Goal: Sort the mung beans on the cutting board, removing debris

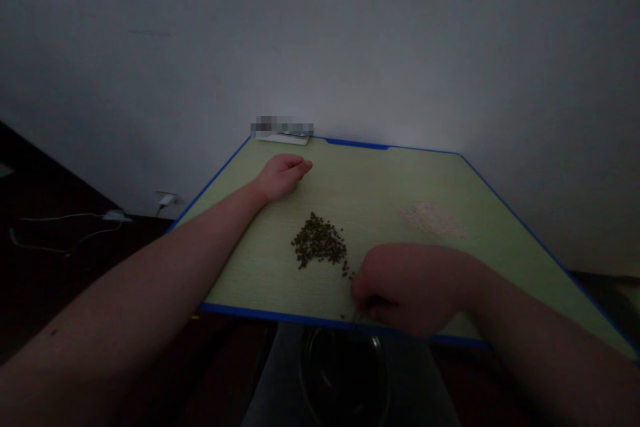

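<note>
My left hand [284, 177] rests on the pale green tabletop [370, 180], its fingers curled together and the thumb along them; nothing shows in it. Near the table's front edge is my right hand [400, 287], closed with the fingers bent downward. What its fingertips hold, if anything, is too dark to make out. Between the hands lies a loose pile of small dark green-brown beans [319, 240], with a few strays trailing toward my right fingertips. Below the front edge, a round bowl with a shiny rim [376, 345] sits at my lap; its inside is dark.
A thin spread of pale grains [431, 219] lies on the right half of the table. At the back left corner is a flat white object [284, 139], partly blurred out. The table has a blue edge [260, 313] and stands against a grey wall. A charger [167, 200] is plugged in at left.
</note>
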`<state>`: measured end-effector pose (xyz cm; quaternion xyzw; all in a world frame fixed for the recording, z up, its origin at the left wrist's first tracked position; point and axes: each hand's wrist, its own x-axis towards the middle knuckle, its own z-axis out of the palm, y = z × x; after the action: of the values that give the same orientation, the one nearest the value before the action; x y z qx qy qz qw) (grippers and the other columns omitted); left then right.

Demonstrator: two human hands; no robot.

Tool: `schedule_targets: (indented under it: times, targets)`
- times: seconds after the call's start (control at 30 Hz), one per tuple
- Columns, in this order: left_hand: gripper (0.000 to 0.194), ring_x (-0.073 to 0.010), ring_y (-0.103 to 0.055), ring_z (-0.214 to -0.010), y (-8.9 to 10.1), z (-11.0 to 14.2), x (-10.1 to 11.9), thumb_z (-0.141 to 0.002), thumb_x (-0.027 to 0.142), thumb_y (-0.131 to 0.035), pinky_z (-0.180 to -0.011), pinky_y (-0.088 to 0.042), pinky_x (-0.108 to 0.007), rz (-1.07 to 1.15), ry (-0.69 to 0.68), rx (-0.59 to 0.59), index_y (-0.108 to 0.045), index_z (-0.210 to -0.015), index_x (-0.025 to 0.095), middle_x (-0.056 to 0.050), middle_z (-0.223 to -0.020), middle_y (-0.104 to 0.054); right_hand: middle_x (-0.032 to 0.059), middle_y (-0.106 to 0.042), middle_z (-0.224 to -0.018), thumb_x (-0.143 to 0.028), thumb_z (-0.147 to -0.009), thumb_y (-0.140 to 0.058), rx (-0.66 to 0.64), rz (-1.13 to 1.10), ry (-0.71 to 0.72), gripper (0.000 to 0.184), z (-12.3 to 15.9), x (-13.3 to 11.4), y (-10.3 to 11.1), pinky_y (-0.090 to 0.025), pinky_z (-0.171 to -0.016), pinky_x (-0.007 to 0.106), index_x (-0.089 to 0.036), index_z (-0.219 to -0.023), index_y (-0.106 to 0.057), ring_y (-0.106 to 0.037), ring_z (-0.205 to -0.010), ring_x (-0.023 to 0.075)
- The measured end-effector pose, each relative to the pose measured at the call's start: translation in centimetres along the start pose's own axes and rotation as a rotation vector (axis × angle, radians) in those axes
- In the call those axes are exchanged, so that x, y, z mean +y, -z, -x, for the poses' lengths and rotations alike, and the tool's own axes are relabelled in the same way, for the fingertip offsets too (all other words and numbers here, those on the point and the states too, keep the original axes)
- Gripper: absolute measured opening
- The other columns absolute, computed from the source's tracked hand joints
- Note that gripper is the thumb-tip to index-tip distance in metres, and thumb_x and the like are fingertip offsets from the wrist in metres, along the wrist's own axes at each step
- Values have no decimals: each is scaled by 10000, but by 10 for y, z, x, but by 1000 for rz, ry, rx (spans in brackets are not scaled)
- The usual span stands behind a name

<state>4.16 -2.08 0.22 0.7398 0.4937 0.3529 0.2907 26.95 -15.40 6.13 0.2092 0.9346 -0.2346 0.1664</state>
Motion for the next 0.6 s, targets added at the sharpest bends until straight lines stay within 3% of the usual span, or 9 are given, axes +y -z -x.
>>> schedule_targets:
  times: [0.2, 0.4, 0.6]
  targets:
    - [400, -81, -298, -456, 1, -1, 0, -783, 465, -431, -470, -218, -242, -46, -4, 1, -384, -509, 177, 43, -443, -327, 15, -622, -630, -174, -695, -507, -13, -76, -35, 168, 7, 8, 9, -295, -488, 232, -168, -738, -669, -457, -520, 110]
    - [413, -85, -295, -460, 1, 0, 1, -786, 475, -426, -478, -217, -248, -57, -4, -4, -378, -501, 179, 43, -440, -321, 7, -604, -654, -176, -722, -505, 104, -60, -151, 148, 14, 27, 16, -309, -508, 225, -167, -758, -648, -478, -553, 108]
    - [410, -81, -296, -465, 1, 0, 2, -788, 472, -430, -478, -220, -244, -45, -24, 0, -388, -509, 174, 43, -446, -334, 11, -613, -669, -201, -732, -502, 136, -4, -221, 143, 10, 36, 14, -306, -500, 231, -173, -753, -641, -482, -555, 116]
